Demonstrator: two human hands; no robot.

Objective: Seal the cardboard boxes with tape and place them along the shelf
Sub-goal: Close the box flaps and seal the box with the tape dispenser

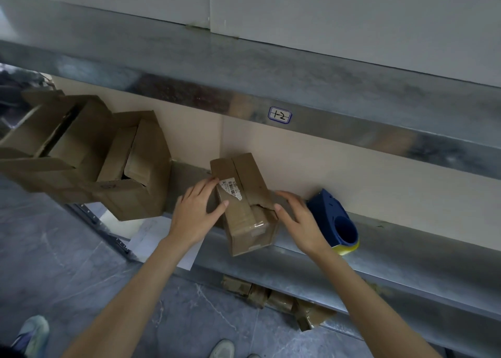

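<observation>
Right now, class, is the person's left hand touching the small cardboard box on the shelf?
Touching. The head view shows the left hand with fingertips and thumb against the small cardboard box.

The left hand (196, 211) and right hand (298, 219) are bare. The left forearm (127, 295) and right forearm (360, 290) show uncovered down to the frame's lower edge. The thumbnails are short and plain. Low in view are a pale mint-and-blue sneaker (32, 333) and a light grey rounded shoe toe (222, 349); whether both belong to this person cannot be told.
</observation>
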